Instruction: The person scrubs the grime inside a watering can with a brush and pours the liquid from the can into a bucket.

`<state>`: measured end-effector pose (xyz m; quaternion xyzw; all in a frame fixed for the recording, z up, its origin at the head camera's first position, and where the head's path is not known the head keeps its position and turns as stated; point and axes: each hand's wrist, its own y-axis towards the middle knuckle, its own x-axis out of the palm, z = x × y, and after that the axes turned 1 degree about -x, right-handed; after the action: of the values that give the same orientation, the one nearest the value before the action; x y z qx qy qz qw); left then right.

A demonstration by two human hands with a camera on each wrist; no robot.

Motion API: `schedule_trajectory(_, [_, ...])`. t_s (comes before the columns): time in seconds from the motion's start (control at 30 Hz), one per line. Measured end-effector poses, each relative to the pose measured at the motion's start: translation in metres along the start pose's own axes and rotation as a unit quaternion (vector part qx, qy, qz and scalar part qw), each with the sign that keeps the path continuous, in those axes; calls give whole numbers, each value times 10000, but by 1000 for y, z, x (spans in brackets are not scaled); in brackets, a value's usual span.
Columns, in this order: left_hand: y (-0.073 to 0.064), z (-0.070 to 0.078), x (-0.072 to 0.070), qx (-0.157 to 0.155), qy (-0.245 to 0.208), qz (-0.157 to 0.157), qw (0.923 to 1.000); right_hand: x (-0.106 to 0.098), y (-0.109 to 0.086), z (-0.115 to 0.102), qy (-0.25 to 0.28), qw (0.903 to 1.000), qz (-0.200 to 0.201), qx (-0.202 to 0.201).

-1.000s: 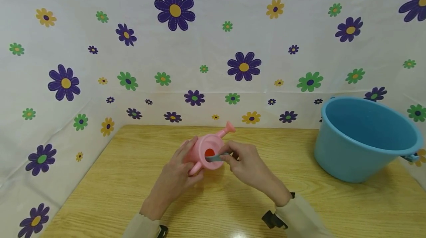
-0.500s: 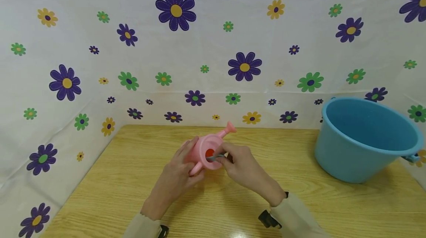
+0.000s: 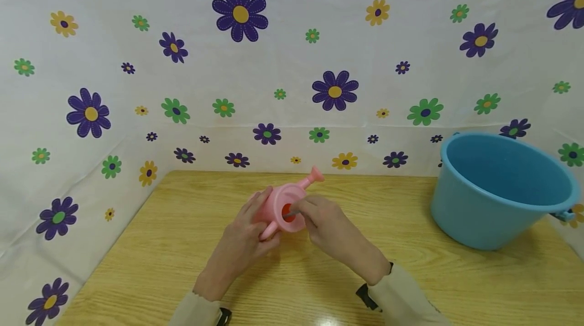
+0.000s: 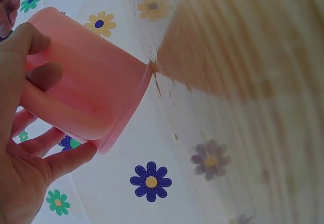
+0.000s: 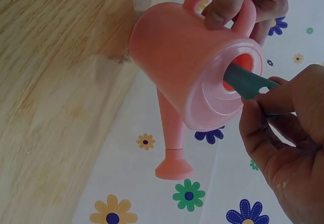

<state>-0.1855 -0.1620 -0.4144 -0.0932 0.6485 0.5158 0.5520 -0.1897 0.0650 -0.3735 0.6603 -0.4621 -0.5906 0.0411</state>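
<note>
In the head view a pink toy watering can (image 3: 269,209) is tilted near the middle of the table, its round mouth toward me and its spout to the back right. My left hand (image 3: 242,237) grips it at the handle, fingers spread along its side. My right hand (image 3: 333,227) pinches a teal plastic piece (image 5: 247,83) between thumb and fingers. That piece has a small hole near its held end, and its far end is hidden inside the can's mouth. Red-orange shows within the opening. In the left wrist view the can's bottom edge (image 4: 151,68) meets the tabletop.
A large light-blue bucket (image 3: 483,214) stands at the right of the wooden table (image 3: 150,255). White cloth (image 3: 283,52) printed with flowers rises behind the table and along its left side.
My right hand has shifted slightly left and turned over the can's mouth, and less of the teal piece shows outside. The left hand and the can have stayed put.
</note>
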Motion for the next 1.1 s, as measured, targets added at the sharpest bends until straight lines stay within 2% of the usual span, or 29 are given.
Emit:
schedule_trajectory(0.17, [2, 0, 0, 34, 4, 38, 10000, -2, -2, 1, -420, 9989, -18, -204])
schedule_trajectory(0.4, [3, 0, 0, 129, 39, 72, 9999, -4, -6, 4, -635, 9965, -202, -495])
schedule_trajectory(0.6, [4, 1, 0, 176, 81, 79, 9998, -7, -7, 4, -743, 9948, -521, -456])
schedule_trajectory(0.83, [4, 2, 0, 178, 133, 38, 9997, -6, -7, 2, -963, 9924, -625, -449])
schedule_trajectory(1.1, [2, 4, 1, 107, 99, 5, 9999, -4, -9, -4, -1308, 9859, -1045, -73])
